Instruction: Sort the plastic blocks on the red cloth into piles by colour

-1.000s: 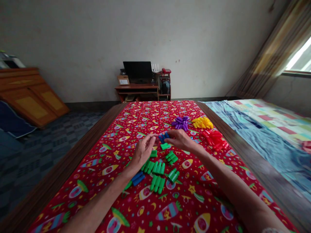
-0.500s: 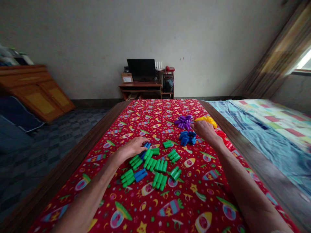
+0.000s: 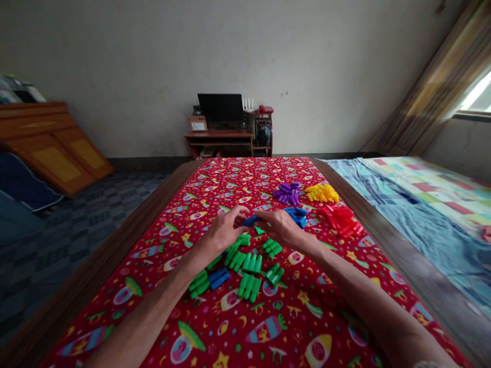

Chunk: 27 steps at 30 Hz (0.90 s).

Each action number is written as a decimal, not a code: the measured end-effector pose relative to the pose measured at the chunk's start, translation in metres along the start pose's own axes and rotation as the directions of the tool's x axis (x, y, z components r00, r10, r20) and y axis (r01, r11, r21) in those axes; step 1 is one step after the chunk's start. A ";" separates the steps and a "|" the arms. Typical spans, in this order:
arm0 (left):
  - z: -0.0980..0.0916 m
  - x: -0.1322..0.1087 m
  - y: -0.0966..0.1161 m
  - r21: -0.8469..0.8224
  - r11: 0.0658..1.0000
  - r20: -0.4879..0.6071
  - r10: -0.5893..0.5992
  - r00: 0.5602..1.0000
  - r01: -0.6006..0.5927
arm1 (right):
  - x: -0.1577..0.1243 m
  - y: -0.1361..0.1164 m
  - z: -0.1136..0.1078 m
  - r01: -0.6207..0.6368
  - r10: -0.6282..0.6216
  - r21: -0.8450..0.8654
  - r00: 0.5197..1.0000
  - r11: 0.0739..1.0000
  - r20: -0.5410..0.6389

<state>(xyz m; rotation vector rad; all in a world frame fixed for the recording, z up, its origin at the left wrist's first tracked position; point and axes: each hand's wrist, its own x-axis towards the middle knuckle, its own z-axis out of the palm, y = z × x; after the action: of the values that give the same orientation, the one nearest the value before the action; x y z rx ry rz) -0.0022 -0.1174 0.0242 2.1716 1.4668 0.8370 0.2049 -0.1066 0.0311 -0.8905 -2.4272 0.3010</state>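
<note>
The right hand [image 3: 282, 225], arched inward, pinches a blue, ribbed plastic block [image 3: 250, 221] above the middle of a red rocket-printed cloth [image 3: 337, 317], the left hand [image 3: 224, 227] curves at its other end, grip unclear, glossy green tubular plastic blocks [image 3: 249, 287] lie between the cloth's side edges, and slender red plastic pieces [image 3: 341, 221] heap near its right edge.

Blocks [image 3: 249, 287] on tbl [image 3: 109, 255], bed [image 3: 433, 189] to R

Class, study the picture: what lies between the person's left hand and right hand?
In the head view, a blue piece lies between the left hand and right hand, at their fingertips.
</note>
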 end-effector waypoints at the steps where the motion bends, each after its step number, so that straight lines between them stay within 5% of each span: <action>1: -0.005 -0.001 -0.003 0.045 0.999 0.029 -0.002 1.000 0.000 | -0.001 0.005 -0.005 -0.057 0.056 -0.061 0.998 0.996 -0.017; 4: -0.025 -0.005 -0.023 0.277 0.960 0.138 -0.080 0.987 0.039 | -0.005 0.030 -0.029 -0.258 0.252 -0.268 0.966 0.928 -0.056; 7: -0.038 -0.010 -0.043 0.402 0.913 0.326 -0.212 0.921 0.068 | -0.011 0.052 -0.053 -0.403 0.436 -0.458 0.899 0.793 -0.037; 10: -0.037 -0.013 -0.046 0.395 0.918 0.446 -0.228 0.866 0.038 | -0.014 0.057 -0.066 -0.446 0.561 -0.541 0.826 0.713 0.059; 15: -0.032 -0.007 -0.036 0.311 0.948 0.458 -0.212 0.863 0.067 | -0.011 0.037 -0.075 -0.477 0.629 -0.578 0.773 0.662 0.082; 20: -0.038 0.000 -0.041 0.286 0.953 0.274 -0.178 0.945 0.097 | -0.008 0.017 -0.070 -0.433 0.494 -0.498 0.869 0.752 -0.010; 23: -0.039 0.004 -0.037 0.206 0.972 0.123 -0.144 0.982 0.117 | -0.010 0.007 -0.050 -0.213 0.208 -0.307 0.977 0.928 -0.047; 27: -0.032 0.004 -0.016 -0.106 0.988 0.055 -0.104 0.993 0.110 | -0.010 -0.008 -0.016 0.074 -0.075 -0.017 0.992 0.997 -0.098</action>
<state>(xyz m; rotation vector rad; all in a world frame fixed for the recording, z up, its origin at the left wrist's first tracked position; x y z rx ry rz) -0.0333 -0.1078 0.0391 2.0015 1.4649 0.8015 0.2156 -0.1187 0.0435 -0.7994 -2.3672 0.2085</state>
